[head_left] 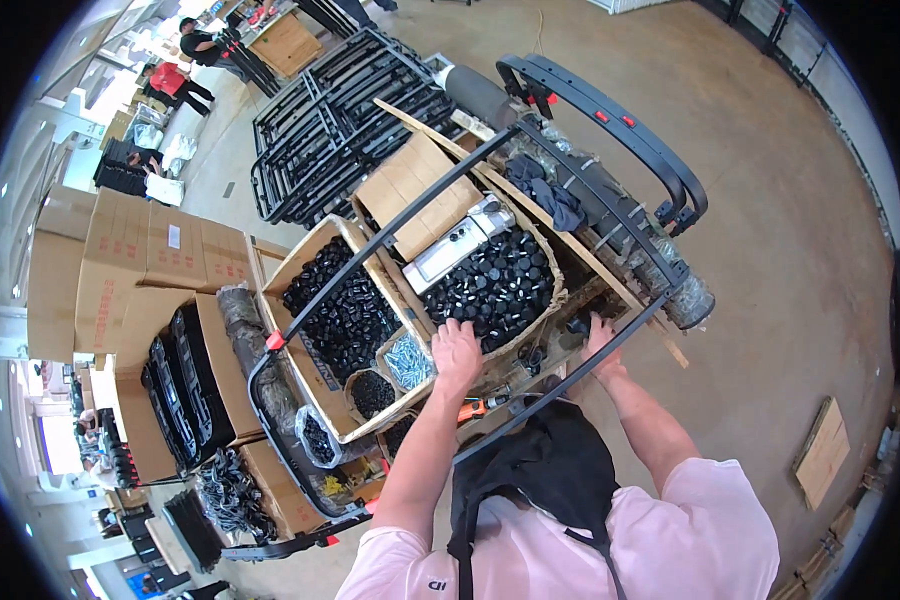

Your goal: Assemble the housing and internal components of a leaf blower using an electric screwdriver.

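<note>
My left hand (pixel 456 350) reaches over the near rim of a carton, its fingers apart and touching the heap of round black caps (pixel 500 285). To the right, my right hand (pixel 601 346) is bent beside a wooden board, fingers curled next to a small dark piece (pixel 577 325); what they hold, if anything, is hidden. Left of my left hand, a small box holds silvery-blue screws (pixel 408 362). An orange and black power tool (pixel 482 406) lies just below, between my forearms. A black metal frame (pixel 545 395) crosses in front of me.
A second carton of black plastic parts (pixel 340 300) stands left, beside a small box of black bits (pixel 373 393). A silvery case (pixel 460 240) rests across the cap carton. A long wooden strip (pixel 570 240) slants along the right. Black frames (pixel 355 110) are stacked beyond.
</note>
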A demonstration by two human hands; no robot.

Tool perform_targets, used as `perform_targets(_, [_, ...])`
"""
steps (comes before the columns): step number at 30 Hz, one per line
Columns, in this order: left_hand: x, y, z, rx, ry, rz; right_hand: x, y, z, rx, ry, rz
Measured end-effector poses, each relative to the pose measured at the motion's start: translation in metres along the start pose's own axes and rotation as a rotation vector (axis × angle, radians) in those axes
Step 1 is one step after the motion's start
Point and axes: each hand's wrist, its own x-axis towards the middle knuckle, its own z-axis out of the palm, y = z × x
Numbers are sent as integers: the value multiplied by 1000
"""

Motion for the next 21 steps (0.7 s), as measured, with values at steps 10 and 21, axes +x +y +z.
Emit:
perform_targets(10, [11, -22, -4, 1, -306, 245, -19, 20, -55, -50, -299, -165])
perform_targets(21, [96, 21, -77, -993, -158, -156, 49, -111, -129, 91, -45, -754])
